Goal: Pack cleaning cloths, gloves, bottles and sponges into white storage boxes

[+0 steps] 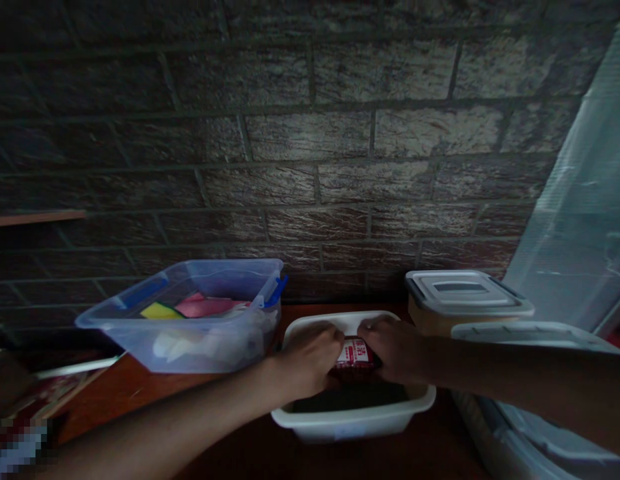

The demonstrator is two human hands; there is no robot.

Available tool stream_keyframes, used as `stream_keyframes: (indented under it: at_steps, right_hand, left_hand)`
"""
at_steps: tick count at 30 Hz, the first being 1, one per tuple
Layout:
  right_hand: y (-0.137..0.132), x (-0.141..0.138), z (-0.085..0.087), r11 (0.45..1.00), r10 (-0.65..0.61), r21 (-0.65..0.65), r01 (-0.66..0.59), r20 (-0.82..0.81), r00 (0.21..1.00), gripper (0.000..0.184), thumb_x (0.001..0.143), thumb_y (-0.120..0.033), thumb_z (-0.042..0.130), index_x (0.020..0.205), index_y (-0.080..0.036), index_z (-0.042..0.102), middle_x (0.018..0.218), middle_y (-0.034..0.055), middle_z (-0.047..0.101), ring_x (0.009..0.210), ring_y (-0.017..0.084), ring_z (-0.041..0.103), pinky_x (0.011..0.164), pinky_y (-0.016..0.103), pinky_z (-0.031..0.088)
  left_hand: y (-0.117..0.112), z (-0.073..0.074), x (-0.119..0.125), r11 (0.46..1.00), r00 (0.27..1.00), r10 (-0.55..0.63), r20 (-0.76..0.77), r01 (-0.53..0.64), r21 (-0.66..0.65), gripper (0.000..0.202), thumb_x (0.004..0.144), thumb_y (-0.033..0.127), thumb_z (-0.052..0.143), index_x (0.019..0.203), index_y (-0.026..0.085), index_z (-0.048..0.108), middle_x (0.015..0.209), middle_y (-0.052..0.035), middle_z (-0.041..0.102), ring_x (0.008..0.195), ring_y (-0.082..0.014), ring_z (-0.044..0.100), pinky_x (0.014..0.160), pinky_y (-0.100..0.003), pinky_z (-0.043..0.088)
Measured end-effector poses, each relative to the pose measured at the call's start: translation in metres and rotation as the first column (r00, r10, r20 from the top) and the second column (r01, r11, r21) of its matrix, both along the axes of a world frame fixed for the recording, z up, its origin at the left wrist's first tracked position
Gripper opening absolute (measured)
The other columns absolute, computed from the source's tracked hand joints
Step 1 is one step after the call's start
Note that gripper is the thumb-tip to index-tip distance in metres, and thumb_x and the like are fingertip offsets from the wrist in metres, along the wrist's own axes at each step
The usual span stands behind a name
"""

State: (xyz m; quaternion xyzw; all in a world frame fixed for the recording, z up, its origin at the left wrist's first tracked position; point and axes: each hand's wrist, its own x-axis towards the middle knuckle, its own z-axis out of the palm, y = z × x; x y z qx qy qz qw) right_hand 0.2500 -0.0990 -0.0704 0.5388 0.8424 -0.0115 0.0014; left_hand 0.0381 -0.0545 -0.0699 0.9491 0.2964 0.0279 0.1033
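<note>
- So I'm holding a red packet (355, 351) with pale printing on it, and it's sitting between my two hands, in the opening of a white tub (350, 419).
- My left hand (310, 355) is curling its fingers round the left end, and my right hand (394, 348) is gripping the right end. Both are closing on it, knuckles up, with the label showing in the gap.
- How's it handling? I'm guessing light to middling, since it's looking small between my fists. It's too dim to be sure whether the wrapping is soft or stiff.
- The surface is looking a bit shiny, so I'm reckoning on some slip if my fingers are getting damp. Nothing about it is screaming fragile, but I'd be going easy on the squeeze in case it's thin film.
- Best hold, imo: one end per hand, like I'm doing, thumbs staying off the middle. My fingers are hiding the ends, so I'm not able to tell if there's a seam there.
- The tub is resting on a reddish-brown bench (120, 400), with a clear bin (140, 343) standing to its left and a lidded box (470, 293) sitting behind to the right.
</note>
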Motion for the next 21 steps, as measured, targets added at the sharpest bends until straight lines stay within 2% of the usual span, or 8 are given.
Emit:
stream_keyframes:
  at_steps: [2, 7, 10, 14, 21]
  right_hand:
    - [0.002, -0.002, -0.003, 1.0, 0.014, 0.001, -0.014, 0.004, 1.0, 0.058, 0.064, -0.043, 0.085, 0.111, -0.013, 0.068, 0.108, 0.0164, 0.071, 0.101, 0.035, 0.067, 0.089, 0.04, 0.05]
    - [0.007, -0.006, -0.004, 1.0, -0.003, 0.008, 0.003, -0.005, 1.0, 0.043, 0.07, -0.033, 0.077, 0.107, -0.012, 0.067, 0.104, 0.0155, 0.072, 0.095, 0.032, 0.07, 0.082, 0.036, 0.05]
    - [0.006, -0.006, 0.001, 1.0, -0.019, 0.02, 0.019, -0.023, 1.0, 0.04, 0.07, -0.03, 0.073, 0.105, -0.013, 0.066, 0.104, 0.0138, 0.072, 0.095, 0.03, 0.07, 0.079, 0.033, 0.05]
    - [0.0, -0.008, 0.007, 0.999, -0.02, 0.034, 0.021, -0.028, 0.999, 0.036, 0.074, -0.026, 0.067, 0.107, -0.012, 0.066, 0.104, 0.0143, 0.072, 0.095, 0.029, 0.07, 0.078, 0.033, 0.05]
    - [0.0, -0.009, 0.004, 0.997, 0.015, 0.073, -0.013, -0.022, 1.0, 0.04, 0.075, -0.029, 0.066, 0.111, -0.011, 0.066, 0.105, 0.0164, 0.072, 0.097, 0.033, 0.07, 0.083, 0.038, 0.053]
  left_hand:
    - [0.003, -0.002, 0.0, 1.0, 1.0, -0.014, -0.002, 0.014, -0.023, 0.046, 0.071, 0.023, 0.076, 0.114, 0.017, 0.064, 0.122, -0.0153, 0.065, 0.113, -0.0342, 0.062, 0.096, -0.041, 0.051]
    - [0.01, -0.001, 0.001, 0.999, 0.999, -0.041, -0.004, 0.041, -0.024, 0.04, 0.074, 0.024, 0.071, 0.113, 0.017, 0.063, 0.117, -0.0126, 0.065, 0.11, -0.0312, 0.063, 0.096, -0.039, 0.051]
    - [0.011, -0.003, -0.001, 0.998, 0.998, -0.053, 0.016, 0.054, -0.029, 0.043, 0.077, 0.027, 0.069, 0.119, 0.016, 0.06, 0.118, -0.0125, 0.064, 0.111, -0.0308, 0.063, 0.096, -0.04, 0.051]
    - [0.008, -0.005, -0.002, 0.998, 0.998, -0.055, 0.028, 0.054, 0.021, 0.05, 0.078, 0.02, 0.066, 0.126, 0.016, 0.054, 0.126, -0.0148, 0.06, 0.114, -0.0308, 0.061, 0.098, -0.041, 0.051]
    - [-0.008, 0.015, 0.001, 0.996, 0.998, 0.014, -0.057, -0.009, 0.093, 0.056, 0.073, 0.02, 0.073, 0.127, 0.015, 0.056, 0.13, -0.0156, 0.06, 0.118, -0.034, 0.06, 0.1, -0.044, 0.051]
